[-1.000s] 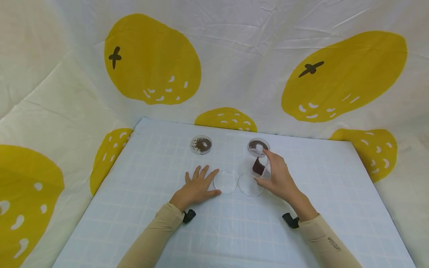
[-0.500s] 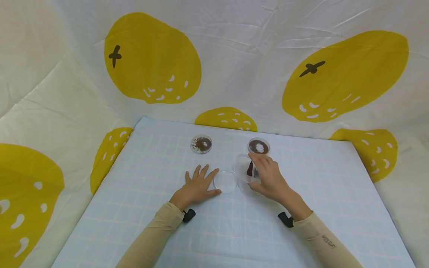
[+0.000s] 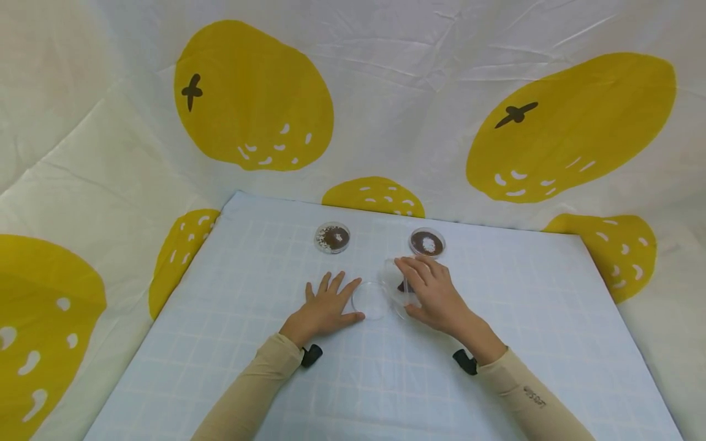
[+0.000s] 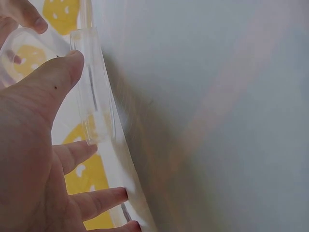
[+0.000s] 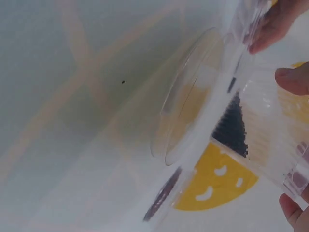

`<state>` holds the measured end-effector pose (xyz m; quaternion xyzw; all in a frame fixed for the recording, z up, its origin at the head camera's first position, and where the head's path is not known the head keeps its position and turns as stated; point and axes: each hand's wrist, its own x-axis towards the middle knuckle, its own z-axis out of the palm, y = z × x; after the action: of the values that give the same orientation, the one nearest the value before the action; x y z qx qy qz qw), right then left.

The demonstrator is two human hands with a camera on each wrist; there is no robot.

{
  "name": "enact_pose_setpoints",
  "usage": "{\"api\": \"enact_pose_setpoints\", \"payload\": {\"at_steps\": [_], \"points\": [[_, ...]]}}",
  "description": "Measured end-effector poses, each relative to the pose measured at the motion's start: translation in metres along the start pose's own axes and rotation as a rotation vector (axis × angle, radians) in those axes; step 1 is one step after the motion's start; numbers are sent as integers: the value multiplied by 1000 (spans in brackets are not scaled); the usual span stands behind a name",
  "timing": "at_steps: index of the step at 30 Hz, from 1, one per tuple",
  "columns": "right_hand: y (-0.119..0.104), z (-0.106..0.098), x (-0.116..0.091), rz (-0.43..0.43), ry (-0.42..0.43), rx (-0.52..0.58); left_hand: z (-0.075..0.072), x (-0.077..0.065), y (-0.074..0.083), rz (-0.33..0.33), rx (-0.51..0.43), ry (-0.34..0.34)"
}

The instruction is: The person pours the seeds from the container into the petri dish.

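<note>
My right hand (image 3: pixel 436 291) grips a clear plastic container (image 3: pixel 393 278) and holds it tilted on its side, its mouth toward the left. Dark grains (image 5: pixel 234 128) lie heaped in one corner of it. Below sits a clear petri dish (image 5: pixel 190 101), partly hidden by the container in the head view. Flat on the cloth, my left hand (image 3: pixel 322 309) has its fingers spread. Its thumb and index finger touch the rim of a second clear petri dish (image 3: pixel 368 301), left of the first; in the left wrist view this dish (image 4: pixel 94 96) appears edge-on beside the thumb.
At the back stand two petri dishes with brown contents: the left one (image 3: pixel 333 237) has scattered white bits, the right one (image 3: pixel 427 243) a white patch. A pale blue checked cloth (image 3: pixel 248 263) covers the table. A white curtain (image 3: pixel 397 122) with yellow fruit prints hangs behind.
My right hand has moved left with the container and tipped it over leftward, above the right-hand near dish. The left hand has stayed in place.
</note>
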<state>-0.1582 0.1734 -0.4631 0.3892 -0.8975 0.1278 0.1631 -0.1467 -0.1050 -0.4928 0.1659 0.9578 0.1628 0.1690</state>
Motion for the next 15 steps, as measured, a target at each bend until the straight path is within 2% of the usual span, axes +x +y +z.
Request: {"api": "enact_pose_setpoints", "payload": {"at_steps": [6, 15], "points": [[-2, 1, 1, -17, -10, -24, 2, 1, -1, 5, 5, 8], [-5, 1, 4, -67, 18, -48, 4, 2, -2, 7, 6, 9]]}}
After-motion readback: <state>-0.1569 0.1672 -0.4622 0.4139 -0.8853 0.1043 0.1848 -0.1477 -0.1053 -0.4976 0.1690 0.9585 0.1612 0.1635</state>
